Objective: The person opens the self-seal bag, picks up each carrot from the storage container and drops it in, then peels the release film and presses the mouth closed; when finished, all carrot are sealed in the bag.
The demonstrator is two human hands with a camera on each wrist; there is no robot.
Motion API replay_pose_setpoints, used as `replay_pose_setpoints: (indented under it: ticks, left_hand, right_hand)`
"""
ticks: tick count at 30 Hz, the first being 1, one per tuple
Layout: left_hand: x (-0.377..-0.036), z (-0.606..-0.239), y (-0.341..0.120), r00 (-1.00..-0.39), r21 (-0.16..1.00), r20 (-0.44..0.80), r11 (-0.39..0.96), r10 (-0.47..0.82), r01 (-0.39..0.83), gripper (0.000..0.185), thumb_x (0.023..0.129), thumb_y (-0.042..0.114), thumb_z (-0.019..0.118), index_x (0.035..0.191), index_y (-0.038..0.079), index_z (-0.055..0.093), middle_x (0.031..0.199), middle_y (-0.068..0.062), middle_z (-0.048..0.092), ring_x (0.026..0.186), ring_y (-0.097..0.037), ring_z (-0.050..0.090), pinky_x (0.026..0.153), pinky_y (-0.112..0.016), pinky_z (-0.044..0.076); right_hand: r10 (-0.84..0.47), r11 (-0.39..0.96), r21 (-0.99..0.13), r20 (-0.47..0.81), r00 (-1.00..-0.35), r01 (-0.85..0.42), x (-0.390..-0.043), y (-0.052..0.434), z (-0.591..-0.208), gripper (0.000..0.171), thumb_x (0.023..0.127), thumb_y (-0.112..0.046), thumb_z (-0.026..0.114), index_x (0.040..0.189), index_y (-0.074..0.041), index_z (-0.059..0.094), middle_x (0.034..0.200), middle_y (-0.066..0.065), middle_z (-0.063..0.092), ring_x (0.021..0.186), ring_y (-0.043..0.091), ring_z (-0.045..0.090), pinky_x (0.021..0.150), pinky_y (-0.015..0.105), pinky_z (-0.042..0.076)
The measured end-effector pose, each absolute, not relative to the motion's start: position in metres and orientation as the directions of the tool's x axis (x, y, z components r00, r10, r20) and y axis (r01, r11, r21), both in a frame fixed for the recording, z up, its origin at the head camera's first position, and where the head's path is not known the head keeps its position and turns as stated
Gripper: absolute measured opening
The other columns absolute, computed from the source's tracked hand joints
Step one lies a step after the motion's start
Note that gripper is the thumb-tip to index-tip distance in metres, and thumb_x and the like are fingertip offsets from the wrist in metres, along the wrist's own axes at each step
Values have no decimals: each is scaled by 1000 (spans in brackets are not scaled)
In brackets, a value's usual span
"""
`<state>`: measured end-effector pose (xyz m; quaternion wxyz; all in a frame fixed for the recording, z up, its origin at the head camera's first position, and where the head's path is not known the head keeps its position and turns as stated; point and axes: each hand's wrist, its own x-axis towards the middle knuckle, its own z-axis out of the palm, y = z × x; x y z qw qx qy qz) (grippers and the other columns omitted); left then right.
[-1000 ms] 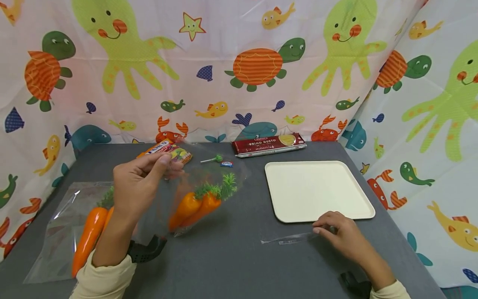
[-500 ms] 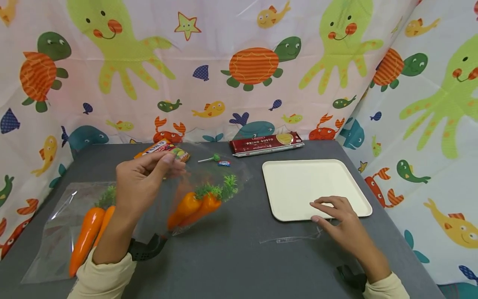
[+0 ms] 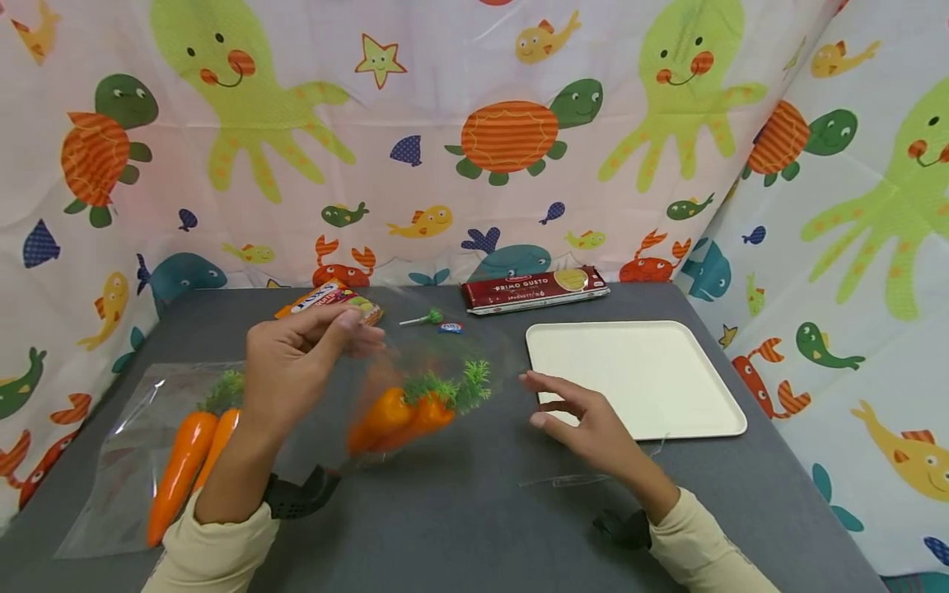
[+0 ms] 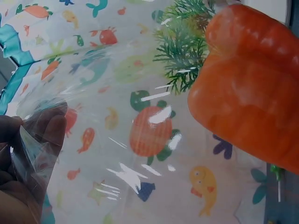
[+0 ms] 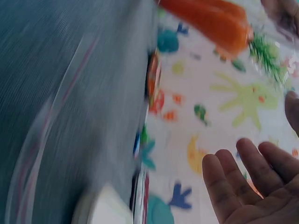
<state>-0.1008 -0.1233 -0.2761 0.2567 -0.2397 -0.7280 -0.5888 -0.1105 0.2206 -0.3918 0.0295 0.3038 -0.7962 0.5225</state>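
My left hand (image 3: pixel 296 362) pinches the top of a clear plastic bag (image 4: pixel 84 112) and holds it up off the table. Inside hang orange toy carrots (image 3: pixel 396 420) with green leafy tops; in the left wrist view they fill the upper right. Nothing is in my right hand (image 3: pixel 586 420), which hovers apart from the bag, fingers spread, in front of the tray's left edge. Below it a thin clear plastic strip (image 3: pixel 563 480) lies on the table, also visible in the right wrist view, where the strip (image 5: pixel 56 107) shows a reddish line.
At left lies another clear bag (image 3: pixel 119 486) with carrots (image 3: pixel 181 469). A cream tray (image 3: pixel 630 371) stands at right. Along the back are a red spaghetti pack (image 3: pixel 535 290), a colourful candy packet (image 3: pixel 329 296), a green lollipop (image 3: pixel 430 316) and a small blue wrapped sweet (image 3: pixel 450 328).
My right hand has let go of the plastic strip and moved left toward the bag. The left hand has shifted slightly right, and the carrots in its bag swing a little.
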Motion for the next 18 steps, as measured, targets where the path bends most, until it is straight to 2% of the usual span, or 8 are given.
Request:
replay_pose_setpoints:
  ticks: [3,6,11,18]
  left_hand:
    - [-101,-276,-122,-748,731,660,168,72,661,16,93,-3,62,104,-2,74,83,-14,73,72,-18,72,69,-28,57]
    - [-102,-277,-121,-737,722,668,151,101,675,16,93,-2,62,105,-2,73,83,-14,73,72,-19,72,69,-29,57]
    - [-101,-278,-121,-729,712,674,156,121,684,17,93,-2,63,106,-1,73,83,-12,73,73,-19,72,69,-29,57]
    - [-100,-278,-123,-726,709,676,156,126,687,18,93,-3,62,107,-2,73,84,-12,73,74,-18,72,69,-29,57]
  right_hand:
    - [-491,167,-866,341,-801,-471,-113,204,-389,56,92,-3,66,144,-5,46,141,9,52,125,26,53,93,45,50]
    - [-515,124,-882,333,-789,-454,-115,194,-389,56,93,-4,65,145,-4,45,141,10,52,122,30,55,93,42,49]
    - [-514,123,-895,313,-798,-430,-115,185,-388,54,94,-6,64,145,-5,46,140,9,53,122,26,55,95,35,49]
    - [-484,106,-916,291,-825,-386,-114,179,-381,47,96,-8,62,142,-4,50,136,9,57,119,21,58,92,33,51]
